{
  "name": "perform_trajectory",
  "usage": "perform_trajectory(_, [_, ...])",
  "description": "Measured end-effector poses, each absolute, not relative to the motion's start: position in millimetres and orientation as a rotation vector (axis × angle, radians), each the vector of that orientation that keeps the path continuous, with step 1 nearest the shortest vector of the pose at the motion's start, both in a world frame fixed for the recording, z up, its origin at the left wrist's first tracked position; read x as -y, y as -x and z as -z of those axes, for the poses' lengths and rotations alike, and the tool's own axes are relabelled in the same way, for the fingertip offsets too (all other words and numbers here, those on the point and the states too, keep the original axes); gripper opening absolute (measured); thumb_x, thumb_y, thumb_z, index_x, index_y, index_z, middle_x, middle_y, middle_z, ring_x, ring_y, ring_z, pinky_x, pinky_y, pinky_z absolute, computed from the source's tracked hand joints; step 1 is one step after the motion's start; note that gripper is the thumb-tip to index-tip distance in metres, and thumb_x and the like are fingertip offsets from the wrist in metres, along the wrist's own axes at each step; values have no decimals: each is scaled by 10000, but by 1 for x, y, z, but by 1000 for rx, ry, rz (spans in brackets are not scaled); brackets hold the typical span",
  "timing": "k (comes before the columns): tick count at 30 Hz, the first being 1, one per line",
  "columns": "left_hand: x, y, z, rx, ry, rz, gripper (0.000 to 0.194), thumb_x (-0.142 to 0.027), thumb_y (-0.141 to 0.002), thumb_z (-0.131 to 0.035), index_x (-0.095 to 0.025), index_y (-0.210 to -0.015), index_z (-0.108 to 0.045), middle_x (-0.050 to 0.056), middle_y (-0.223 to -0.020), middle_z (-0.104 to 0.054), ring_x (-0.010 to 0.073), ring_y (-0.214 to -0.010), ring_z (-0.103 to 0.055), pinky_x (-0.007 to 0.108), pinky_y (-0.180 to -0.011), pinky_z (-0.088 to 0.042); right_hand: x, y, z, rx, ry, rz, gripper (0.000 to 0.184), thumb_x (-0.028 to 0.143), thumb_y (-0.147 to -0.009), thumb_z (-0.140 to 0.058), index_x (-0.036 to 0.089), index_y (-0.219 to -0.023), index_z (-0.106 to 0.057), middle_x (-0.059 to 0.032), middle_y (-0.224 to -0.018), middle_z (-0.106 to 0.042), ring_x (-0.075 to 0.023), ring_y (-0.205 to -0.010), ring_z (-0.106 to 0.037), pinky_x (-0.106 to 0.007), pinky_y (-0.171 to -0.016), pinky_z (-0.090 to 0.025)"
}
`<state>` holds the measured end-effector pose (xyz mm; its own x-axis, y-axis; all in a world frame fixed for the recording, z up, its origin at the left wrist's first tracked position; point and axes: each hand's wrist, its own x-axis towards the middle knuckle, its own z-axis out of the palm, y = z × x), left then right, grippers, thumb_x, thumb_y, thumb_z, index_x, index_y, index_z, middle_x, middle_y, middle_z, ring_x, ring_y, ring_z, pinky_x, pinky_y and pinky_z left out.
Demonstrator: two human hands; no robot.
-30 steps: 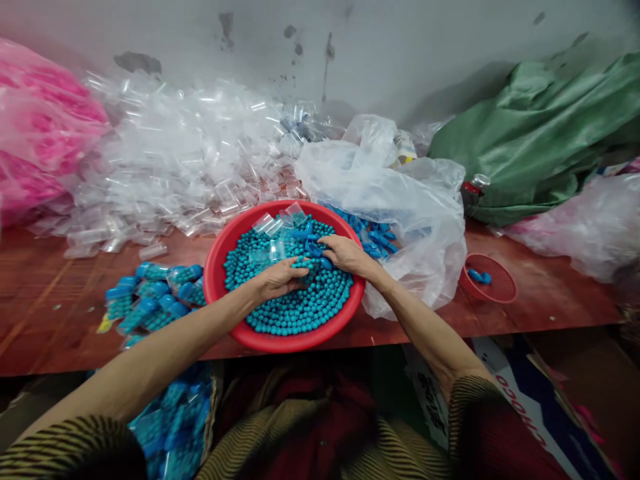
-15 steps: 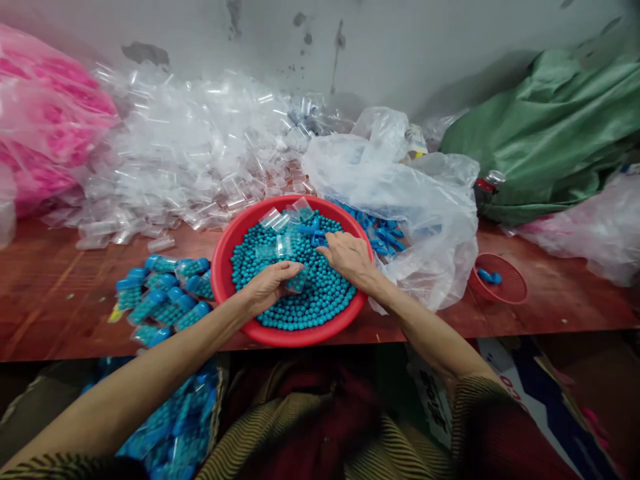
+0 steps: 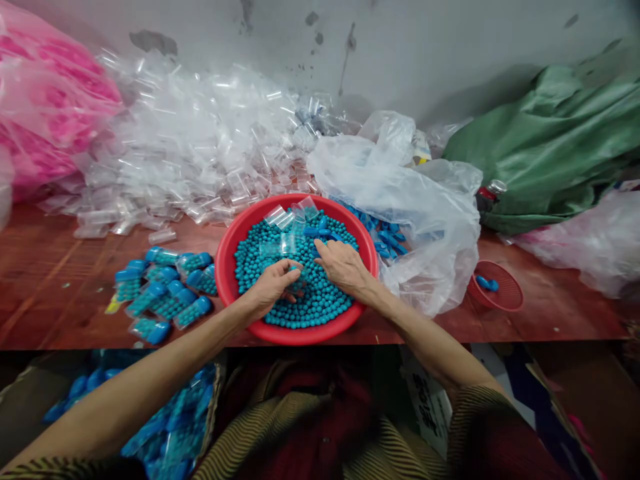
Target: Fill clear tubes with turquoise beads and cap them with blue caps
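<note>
A red basin (image 3: 370,257) is filled with round turquoise beads (image 3: 310,307). Over its left side, my left hand (image 3: 273,287) is closed around a small clear plastic container (image 3: 298,283), mostly hidden by the fingers. Turquoise shows in or through it; I cannot tell which. My right hand (image 3: 345,270) hovers low over the beads at the right, fingers bent, a blue cap (image 3: 316,252) at its fingertips. More blue caps (image 3: 325,233) lie on the beads just beyond. Empty clear containers (image 3: 280,217) rest at the basin's far side.
Bead-filled containers with blue lids (image 3: 170,303) lie left of the basin; more fill a box (image 3: 173,427) below. Behind is a heap of clear containers (image 3: 200,147). To the right are a plastic bag (image 3: 425,220), loose blue caps (image 3: 390,237) and a red basket (image 3: 500,293).
The left hand's container has turned, and fingers now show beneath it. My right hand has shifted slightly down, away from the caps on the beads. The whole view has moved a little.
</note>
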<state>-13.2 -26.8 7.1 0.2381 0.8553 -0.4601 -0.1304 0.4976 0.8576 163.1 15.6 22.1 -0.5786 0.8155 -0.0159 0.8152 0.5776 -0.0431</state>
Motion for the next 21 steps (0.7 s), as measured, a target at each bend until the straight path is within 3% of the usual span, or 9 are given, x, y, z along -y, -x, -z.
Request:
perform_trajectory(3, [27, 11, -7, -1140, -840, -812, 398, -419, -664, -707, -160, -895, -513, -38, -645, -587, 103, -472, -586, 171, -380, -385, -7, -157, -22, 2785, 1297, -275, 452, 198, -929, -356, 68, -1360, -394, -159, -1002, -593, -236, -895, -536, -341, -776, -429])
perform_trajectory(9, [31, 11, -9, -1116, -843, -829, 447, -462, -647, -703, -176, -895, -465, -53, -639, -572, 105, -438, -570, 179, -344, -376, -5, -159, -13, 2289, 1105, -935, 364, 134, -886, -420, 168, -1215, -573, -68, -998, -655, -159, -915, -592, -311, -849, -458])
perform_trajectory(16, [36, 10, -10, -1051, -833, -900, 574, -467, -659, -709, -159, -1079, -469, -45, -648, -565, 93, -448, -554, 179, -357, -366, 2, -158, -7, 2149, 995, -813, 262, 140, -851, -517, 181, -1070, -655, -72, -1005, -682, -167, -966, -609, -321, -886, -457])
perform_trajectory(21, [37, 9, -9, -1066, -868, -901, 636, -430, -647, -714, -163, -1164, -457, -50, -681, -530, 90, -459, -548, 187, -359, -364, 3, -159, -8, 1949, 1096, -1098, 242, 168, -852, -509, 201, -1012, -687, -32, -959, -708, -150, -879, -637, -291, -826, -474])
